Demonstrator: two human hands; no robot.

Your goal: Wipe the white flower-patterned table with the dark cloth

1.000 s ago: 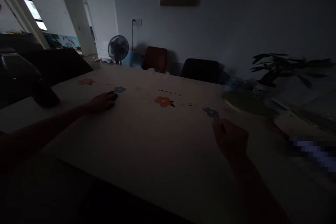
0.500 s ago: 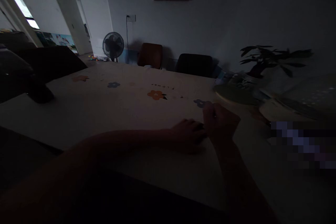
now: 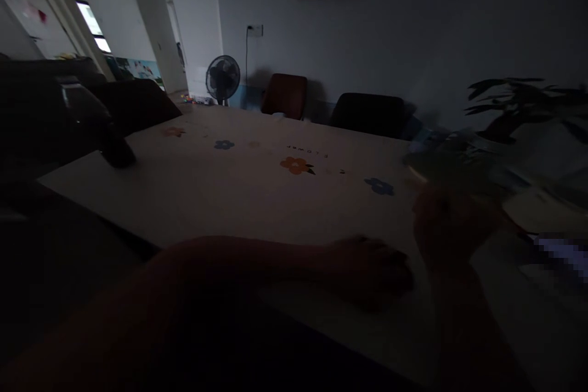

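Note:
The room is very dim. My left hand [image 3: 372, 269] lies palm down on the pale table cover [image 3: 239, 196], its forearm stretched across the near edge. Just right of it my right hand [image 3: 448, 223] is raised off the table with its fingers curled into a fist; whether it holds anything is too dark to tell. The cover is printed with an orange flower [image 3: 296, 165] and blue flowers [image 3: 379, 186] beyond my hands.
A potted plant [image 3: 519, 104] and a pile of papers or dishes [image 3: 459, 156] crowd the right side. A dark object [image 3: 114, 150] stands at the left table edge. Two chairs [image 3: 367, 113] and a floor fan [image 3: 223, 76] stand by the far wall.
My left hand swept from the far left of the table across to beside my right hand. My right hand lifted and drew back slightly to the right. The view shifted.

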